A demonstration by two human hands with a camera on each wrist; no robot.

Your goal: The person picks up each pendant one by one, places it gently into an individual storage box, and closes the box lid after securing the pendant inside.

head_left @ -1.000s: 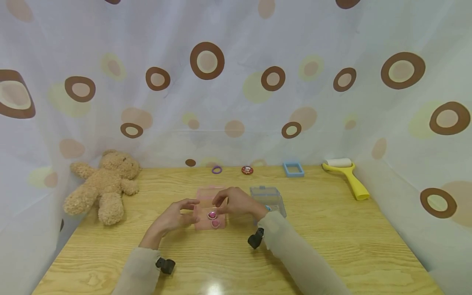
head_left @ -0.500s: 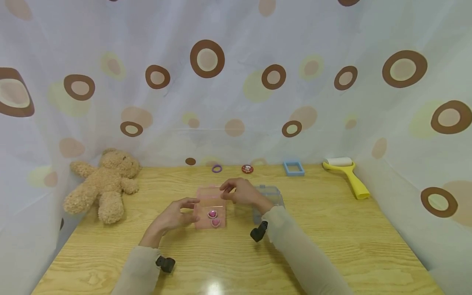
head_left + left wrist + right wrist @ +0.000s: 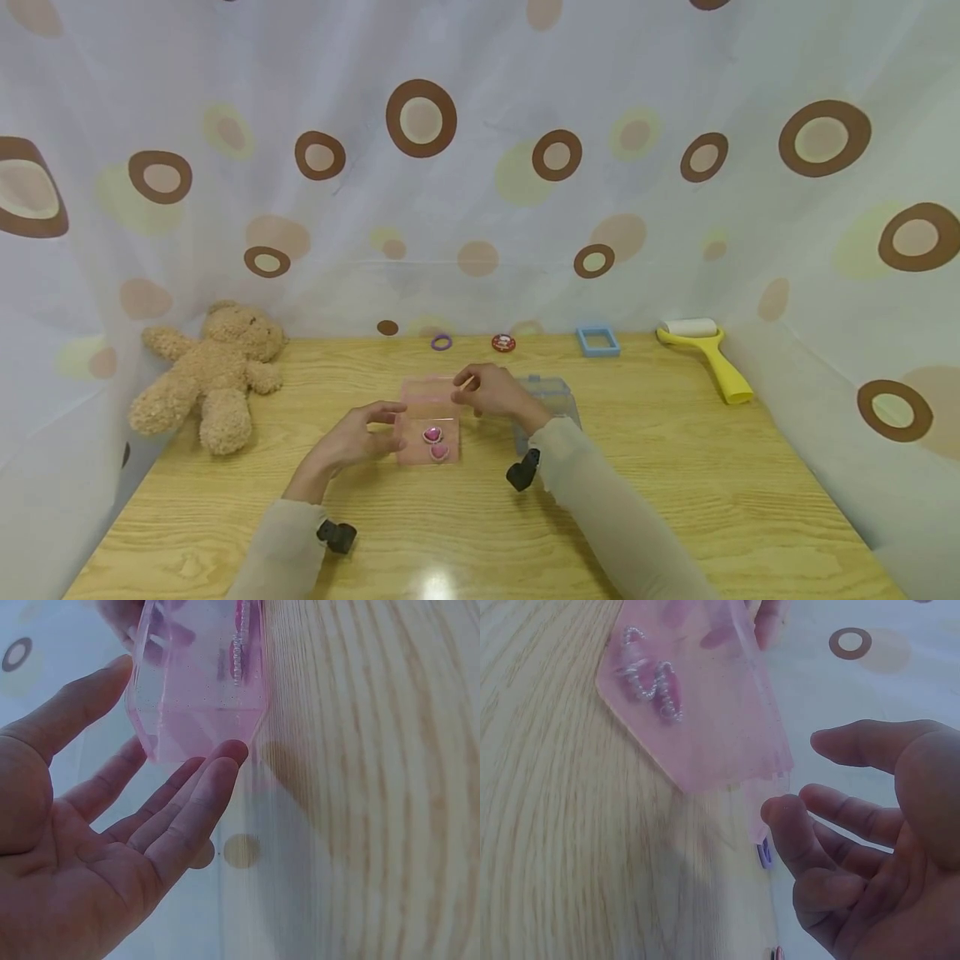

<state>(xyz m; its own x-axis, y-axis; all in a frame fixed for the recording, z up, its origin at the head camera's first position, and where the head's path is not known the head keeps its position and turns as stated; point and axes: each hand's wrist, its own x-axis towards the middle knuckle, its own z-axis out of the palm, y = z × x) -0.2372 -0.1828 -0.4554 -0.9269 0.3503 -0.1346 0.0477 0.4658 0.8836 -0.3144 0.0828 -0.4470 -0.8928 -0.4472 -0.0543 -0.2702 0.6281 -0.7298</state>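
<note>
A pink see-through plastic box [image 3: 412,452] stands with its lid [image 3: 429,389] raised. Two pink heart-shaped gems [image 3: 432,435] with beaded white rims lie inside. Beside the box's left wall is my left hand [image 3: 358,437], its fingers spread and gently bent; in the left wrist view the fingertips are at the box's end, contact unclear. My right hand [image 3: 495,392] hovers by the box's right rear corner. The right wrist view shows its fingers loosely curved with nothing between them. To the right, a bluish see-through box [image 3: 558,406] with its lid up is partly hidden behind my right forearm.
Along the back edge lie a purple ring [image 3: 442,342], a red round piece [image 3: 503,343] and a light blue square frame [image 3: 598,342]. A yellow-handled roller [image 3: 708,354] is at the back right. A teddy bear [image 3: 213,379] sits at the left.
My right hand has moved from over the pink box, back and to the right, uncovering the gems and more of the lid. The left hand has stayed in place.
</note>
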